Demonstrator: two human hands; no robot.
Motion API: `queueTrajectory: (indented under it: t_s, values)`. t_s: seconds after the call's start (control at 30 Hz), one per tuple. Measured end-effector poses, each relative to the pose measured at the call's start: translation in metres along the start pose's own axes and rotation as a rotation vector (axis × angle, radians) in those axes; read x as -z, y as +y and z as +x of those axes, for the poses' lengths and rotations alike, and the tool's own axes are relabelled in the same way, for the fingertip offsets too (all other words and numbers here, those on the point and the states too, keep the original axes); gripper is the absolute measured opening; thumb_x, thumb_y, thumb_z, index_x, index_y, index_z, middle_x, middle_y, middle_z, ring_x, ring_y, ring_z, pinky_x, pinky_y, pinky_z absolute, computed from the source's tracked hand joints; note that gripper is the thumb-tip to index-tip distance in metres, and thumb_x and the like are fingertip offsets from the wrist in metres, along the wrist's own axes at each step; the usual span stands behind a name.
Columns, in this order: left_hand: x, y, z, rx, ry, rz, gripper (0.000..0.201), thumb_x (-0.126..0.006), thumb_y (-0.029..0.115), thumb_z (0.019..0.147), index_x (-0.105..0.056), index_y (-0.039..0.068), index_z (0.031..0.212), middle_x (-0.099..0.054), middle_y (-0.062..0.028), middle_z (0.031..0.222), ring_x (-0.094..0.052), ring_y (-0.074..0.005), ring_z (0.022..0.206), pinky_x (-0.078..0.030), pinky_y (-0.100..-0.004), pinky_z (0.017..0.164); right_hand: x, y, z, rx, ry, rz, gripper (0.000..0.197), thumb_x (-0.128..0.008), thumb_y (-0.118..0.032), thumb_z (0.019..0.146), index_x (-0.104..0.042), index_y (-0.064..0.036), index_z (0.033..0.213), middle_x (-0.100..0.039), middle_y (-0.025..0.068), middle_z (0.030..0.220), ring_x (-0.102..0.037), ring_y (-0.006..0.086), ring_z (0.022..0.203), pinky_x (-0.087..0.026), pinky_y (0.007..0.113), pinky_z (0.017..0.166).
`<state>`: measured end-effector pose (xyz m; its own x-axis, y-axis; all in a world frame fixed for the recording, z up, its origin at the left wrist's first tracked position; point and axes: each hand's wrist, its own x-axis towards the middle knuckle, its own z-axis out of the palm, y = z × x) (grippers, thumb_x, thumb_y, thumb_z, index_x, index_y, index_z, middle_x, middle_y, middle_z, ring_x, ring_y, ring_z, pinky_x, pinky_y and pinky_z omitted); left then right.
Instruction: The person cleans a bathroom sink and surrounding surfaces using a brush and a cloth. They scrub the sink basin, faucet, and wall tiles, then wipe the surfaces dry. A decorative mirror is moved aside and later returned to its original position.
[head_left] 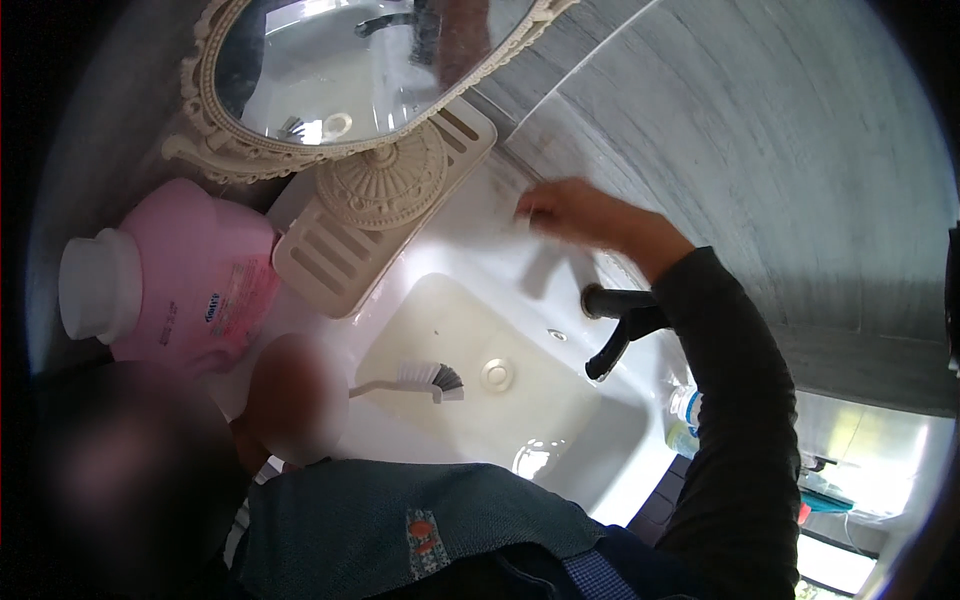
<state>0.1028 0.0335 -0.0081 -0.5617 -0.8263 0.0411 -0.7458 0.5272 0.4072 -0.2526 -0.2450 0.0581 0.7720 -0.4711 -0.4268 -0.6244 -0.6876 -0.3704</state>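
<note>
My left hand (290,395), blurred, closes around the handle of a white dish brush (430,378) with white and grey bristles. The brush head hangs over the left part of a white sink (640,405), which holds cloudy water. My right hand (575,212) is above the sink's back ledge by the grey wall, left of the black faucet (625,315). Its fingers are curled and pressed together, slightly smeared; what is in them, if anything, I cannot make out.
A cream ornate mirror (375,150) stands on a slotted beige tray (335,255) at the back left. Beside it is a large pink jug (195,270) with a white cap. Small bottles (685,420) stand right of the sink, under my right forearm.
</note>
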Motion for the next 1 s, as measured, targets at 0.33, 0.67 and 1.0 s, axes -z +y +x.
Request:
queueTrajectory:
  t_s: [0.33,0.67,1.0]
  values:
    - [0.002,0.006,-0.001,0.012,0.083,-0.051,0.017,-0.059,0.015,0.079,-0.054,0.007,0.093,-0.055,-0.0127,0.102,-0.053,-0.0326,0.098,-0.040,-0.0471,0.085,0.035,0.063,0.046,-0.413,0.426,-0.497,0.025,-0.048,-0.010,0.089,-0.058,-0.0047,0.111,-0.058,0.0187,0.112,-0.060,0.0362,0.095,-0.050,0.044,0.081]
    - [-0.005,0.009,-0.008,0.205,-0.095,0.082,0.016,-0.059,0.018,0.081,-0.059,0.007,0.093,-0.056,-0.0142,0.103,-0.053,-0.0342,0.099,-0.040,-0.0470,0.086,0.026,-0.013,0.023,-0.048,0.020,0.015,0.021,-0.054,-0.011,0.086,-0.061,-0.0036,0.104,-0.062,0.0166,0.101,-0.060,0.0328,0.092,-0.048,0.040,0.080]
    - [-0.040,-0.011,-0.019,-0.024,-0.115,-0.133,0.030,-0.050,0.021,0.092,-0.056,0.001,0.112,-0.057,-0.0137,0.104,-0.055,-0.0261,0.093,-0.046,-0.0362,0.084,0.031,0.069,0.040,-0.265,0.493,-0.298,0.026,-0.052,-0.006,0.086,-0.056,-0.0052,0.111,-0.052,0.0171,0.116,-0.059,0.0375,0.093,-0.050,0.043,0.077]
